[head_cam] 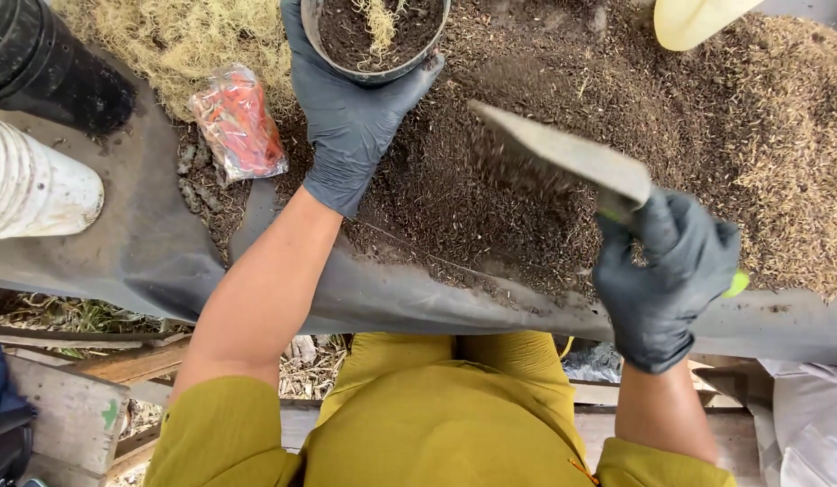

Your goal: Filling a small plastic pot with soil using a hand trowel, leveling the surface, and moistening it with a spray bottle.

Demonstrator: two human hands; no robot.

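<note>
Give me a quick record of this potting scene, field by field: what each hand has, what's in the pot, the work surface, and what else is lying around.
Left hand: gloved, holds a small pot by its rim
Pot contents: dark soil with a tuft of pale fibre
Right hand: gloved, grips a trowel with a green handle
Trowel: blade tilted, soil falling off it
Surface: black sheet heaped with soil mix
Nearby: plastic bag with red-orange contents, white ribbed pot, black pot

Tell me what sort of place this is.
Probably an outdoor potting bench: a heap of potting soil on a black sheet, a soil-filled pot in the left hand, a trowel in the right hand.
</note>
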